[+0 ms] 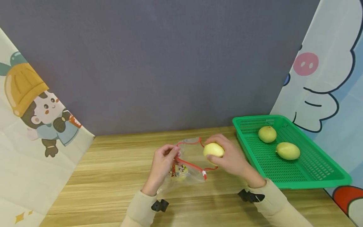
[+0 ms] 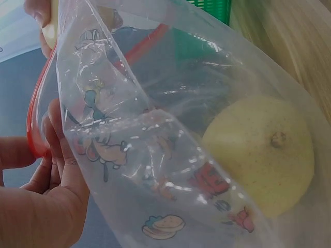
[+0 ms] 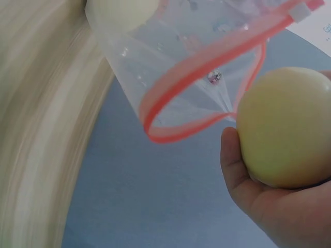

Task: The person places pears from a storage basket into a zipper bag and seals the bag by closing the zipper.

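My left hand [image 1: 165, 162] pinches the red zip edge of a clear zip-lock bag [image 1: 193, 162] printed with cartoon figures. The bag's mouth gapes toward the right. Inside it lies one pale yellow melon [image 2: 261, 155], seen through the plastic in the left wrist view. My right hand [image 1: 231, 157] grips another pale yellow melon [image 1: 213, 149], thumb on the near side and fingers over the far side. That melon is right at the bag's opening, beside the red rim. A white slider [image 3: 300, 11] sits at one end of the zip.
A green plastic basket [image 1: 250, 154] stands on the right of the wooden table [image 1: 113, 176], holding two melons [image 1: 287, 151]. A grey panel [image 1: 158, 69] rises behind the table. Cartoon-printed sheets [image 1: 25, 164] flank it on both sides.
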`<move>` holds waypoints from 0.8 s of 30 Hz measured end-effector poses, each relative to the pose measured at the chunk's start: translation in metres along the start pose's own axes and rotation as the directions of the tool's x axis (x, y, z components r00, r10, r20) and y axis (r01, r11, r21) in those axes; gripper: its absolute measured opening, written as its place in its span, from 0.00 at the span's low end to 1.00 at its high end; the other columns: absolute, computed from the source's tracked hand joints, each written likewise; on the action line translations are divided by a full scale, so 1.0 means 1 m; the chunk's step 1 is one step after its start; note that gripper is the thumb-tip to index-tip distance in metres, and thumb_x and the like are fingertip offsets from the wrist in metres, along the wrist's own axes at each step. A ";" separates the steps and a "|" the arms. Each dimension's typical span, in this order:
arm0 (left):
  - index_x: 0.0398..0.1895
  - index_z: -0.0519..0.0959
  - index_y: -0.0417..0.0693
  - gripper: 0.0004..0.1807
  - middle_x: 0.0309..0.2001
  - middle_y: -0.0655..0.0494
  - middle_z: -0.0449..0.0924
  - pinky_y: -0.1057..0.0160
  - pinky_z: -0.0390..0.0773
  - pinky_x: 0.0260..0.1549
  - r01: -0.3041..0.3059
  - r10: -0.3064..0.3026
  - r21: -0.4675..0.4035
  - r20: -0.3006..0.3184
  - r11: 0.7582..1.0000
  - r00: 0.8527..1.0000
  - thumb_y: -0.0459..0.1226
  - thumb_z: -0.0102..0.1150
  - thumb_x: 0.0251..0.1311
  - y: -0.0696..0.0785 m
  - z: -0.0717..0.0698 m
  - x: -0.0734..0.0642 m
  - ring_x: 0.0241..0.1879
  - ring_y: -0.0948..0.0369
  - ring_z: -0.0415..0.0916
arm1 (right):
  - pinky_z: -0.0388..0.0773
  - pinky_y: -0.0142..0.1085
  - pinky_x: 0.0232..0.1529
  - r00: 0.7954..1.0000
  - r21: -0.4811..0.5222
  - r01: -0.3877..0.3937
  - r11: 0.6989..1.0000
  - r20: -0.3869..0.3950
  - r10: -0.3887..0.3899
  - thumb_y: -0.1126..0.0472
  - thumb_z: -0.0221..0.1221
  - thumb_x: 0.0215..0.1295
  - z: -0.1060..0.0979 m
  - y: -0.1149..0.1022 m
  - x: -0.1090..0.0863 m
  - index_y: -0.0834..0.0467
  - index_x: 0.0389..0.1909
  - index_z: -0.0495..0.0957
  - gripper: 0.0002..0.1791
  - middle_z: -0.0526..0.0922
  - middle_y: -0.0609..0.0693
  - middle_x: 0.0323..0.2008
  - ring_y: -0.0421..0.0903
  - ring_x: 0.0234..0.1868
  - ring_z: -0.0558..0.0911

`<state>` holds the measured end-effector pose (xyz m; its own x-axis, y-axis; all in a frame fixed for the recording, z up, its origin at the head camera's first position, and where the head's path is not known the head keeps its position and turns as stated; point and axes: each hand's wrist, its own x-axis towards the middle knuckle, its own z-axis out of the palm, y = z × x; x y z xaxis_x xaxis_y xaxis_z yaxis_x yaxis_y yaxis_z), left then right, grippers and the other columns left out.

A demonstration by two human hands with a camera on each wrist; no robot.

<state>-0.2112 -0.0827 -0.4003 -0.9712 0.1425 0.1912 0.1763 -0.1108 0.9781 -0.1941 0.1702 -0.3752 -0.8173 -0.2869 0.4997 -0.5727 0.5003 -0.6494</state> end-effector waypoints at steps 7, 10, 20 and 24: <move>0.45 0.78 0.24 0.12 0.32 0.46 0.79 0.59 0.88 0.27 0.000 0.000 -0.012 0.009 1.000 1.000 0.31 0.56 0.73 -0.002 -0.001 0.001 0.24 0.60 0.79 | 0.80 0.37 0.31 1.000 0.009 0.001 1.000 0.006 -0.001 0.64 0.70 0.53 0.013 0.003 0.000 0.53 0.50 0.81 0.21 0.78 0.50 0.52 0.48 0.43 0.78; 0.45 0.79 0.26 0.11 0.33 0.42 0.79 0.57 0.88 0.28 0.005 -0.005 -0.001 0.006 1.000 1.000 0.32 0.56 0.74 -0.002 -0.003 -0.001 0.24 0.59 0.79 | 0.80 0.37 0.33 1.000 0.014 0.004 1.000 0.022 -0.004 0.64 0.70 0.54 0.018 0.003 -0.001 0.51 0.50 0.80 0.21 0.78 0.50 0.52 0.47 0.44 0.78; 0.46 0.78 0.24 0.13 0.32 0.45 0.79 0.58 0.88 0.29 0.014 -0.014 -0.016 0.014 1.000 1.000 0.32 0.56 0.74 -0.004 -0.003 -0.001 0.25 0.60 0.79 | 0.80 0.36 0.32 0.998 -0.010 -0.028 1.000 0.047 0.029 0.62 0.70 0.55 0.023 0.000 -0.002 0.50 0.52 0.80 0.22 0.76 0.49 0.54 0.47 0.44 0.77; 0.45 0.79 0.28 0.11 0.33 0.44 0.79 0.57 0.88 0.29 0.014 -0.014 -0.018 0.008 1.000 1.000 0.32 0.56 0.74 -0.003 -0.002 -0.001 0.25 0.59 0.80 | 0.81 0.35 0.30 0.995 -0.035 -0.053 0.998 0.079 0.056 0.60 0.70 0.57 0.024 -0.002 -0.003 0.50 0.54 0.79 0.23 0.75 0.50 0.56 0.46 0.41 0.77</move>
<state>-0.2116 -0.0844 -0.4040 -0.9723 0.1518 0.1778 0.1594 -0.1260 0.9791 -0.1917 0.1506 -0.3894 -0.8505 -0.3218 0.4160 -0.5258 0.5433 -0.6545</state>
